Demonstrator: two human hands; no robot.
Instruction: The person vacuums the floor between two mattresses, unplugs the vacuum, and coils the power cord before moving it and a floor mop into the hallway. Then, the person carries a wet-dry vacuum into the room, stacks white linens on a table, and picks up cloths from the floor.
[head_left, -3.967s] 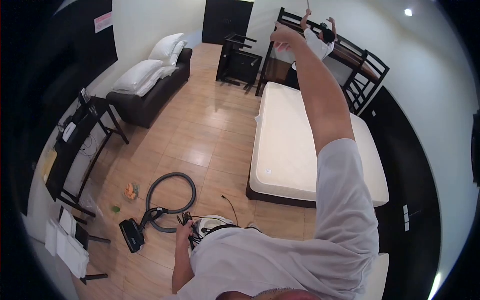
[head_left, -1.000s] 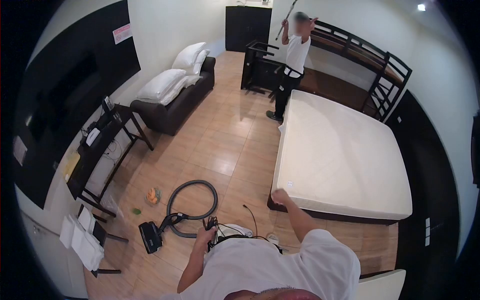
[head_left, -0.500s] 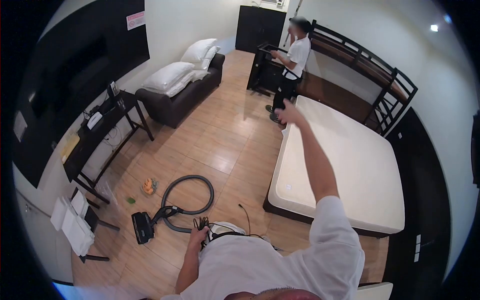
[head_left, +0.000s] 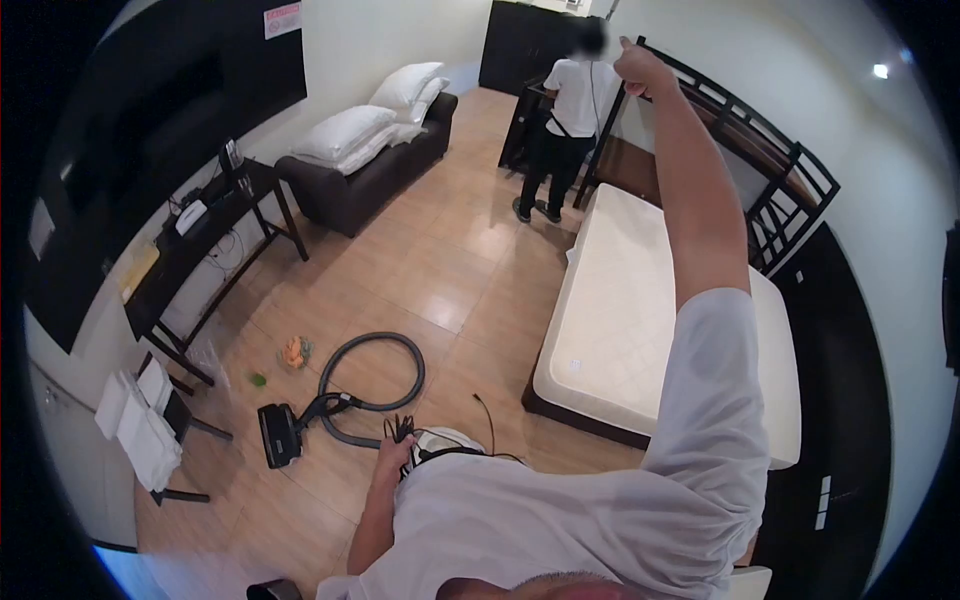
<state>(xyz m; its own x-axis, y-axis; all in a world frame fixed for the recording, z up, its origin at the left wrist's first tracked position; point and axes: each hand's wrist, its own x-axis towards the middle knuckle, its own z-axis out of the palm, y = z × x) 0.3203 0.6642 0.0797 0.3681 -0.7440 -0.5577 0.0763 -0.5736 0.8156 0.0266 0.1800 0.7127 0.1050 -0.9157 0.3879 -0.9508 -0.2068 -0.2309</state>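
Gripping the bundled cord (head_left: 402,430), our left hand (head_left: 395,452) is closed at waist height, the forearm angled forward with the elbow bent. Our right arm is stretched out straight and raised; its hand (head_left: 645,72) is half open, index finger extended forward and a little left, the other fingers loosely curled. Loops of the cord poke up and forward from our left fist, and a loose end lies on the floor (head_left: 400,250), its tip pointing away from us. Just ahead of our shirt (head_left: 550,515) we see the top of the white vacuum (head_left: 432,441), the remainder hidden. Its hose (head_left: 420,365) curls in a ring on the floor; the floor head (head_left: 280,435) lies to the left, long axis running roughly away from us. Farther out are the mattress (head_left: 605,300) on our right, the bunk (head_left: 755,145) beyond it and a co-worker (head_left: 578,100) with back turned to us.
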